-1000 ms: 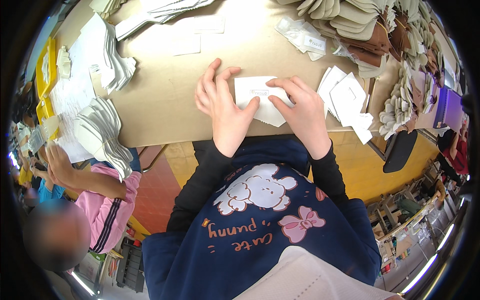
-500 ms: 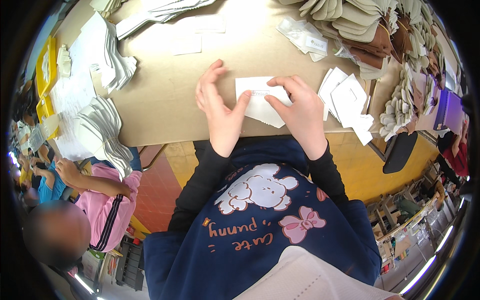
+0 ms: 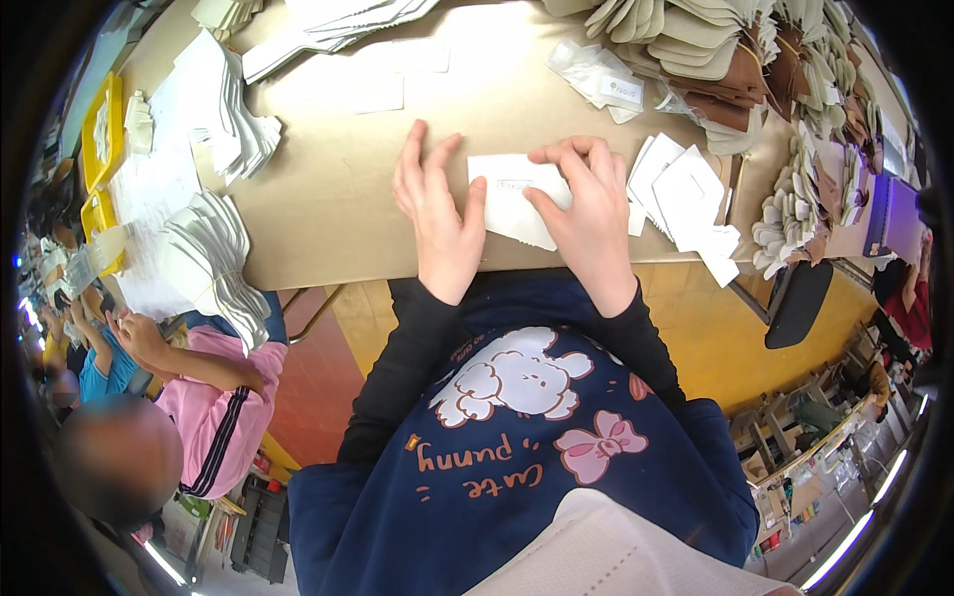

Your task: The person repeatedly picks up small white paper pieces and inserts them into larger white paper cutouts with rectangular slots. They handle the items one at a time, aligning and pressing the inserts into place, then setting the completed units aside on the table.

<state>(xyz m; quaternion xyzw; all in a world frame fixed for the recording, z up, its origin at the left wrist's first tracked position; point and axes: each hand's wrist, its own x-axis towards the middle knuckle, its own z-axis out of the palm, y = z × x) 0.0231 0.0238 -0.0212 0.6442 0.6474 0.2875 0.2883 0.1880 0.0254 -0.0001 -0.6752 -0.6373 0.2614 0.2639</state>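
Note:
A white cut piece (image 3: pixel 519 221) lies flat near the table's front edge. On its upper part sits a small rectangular label (image 3: pixel 514 186) with dark print. My left hand (image 3: pixel 439 223) is at the piece's left side, fingers spread, its thumb tip touching the left edge beside the label. From the right, my right hand (image 3: pixel 593 211) reaches over the piece. Its index fingertip rests near the top edge and its thumb tip lies just right of the label, the two apart. The piece's right edge is hidden under this hand.
White cut pieces (image 3: pixel 686 194) lie loosely to the right. Plastic packets with labels (image 3: pixel 601 84) are beyond them, near beige and brown stacks (image 3: pixel 701 45). White stacks (image 3: pixel 209 253) and yellow trays (image 3: pixel 101 129) stand left. A person in pink (image 3: pixel 224 397) sits at the left.
My right hand has shifted slightly left over the white piece. My left hand's fingers have spread further apart. The white piece lies in nearly the same place.

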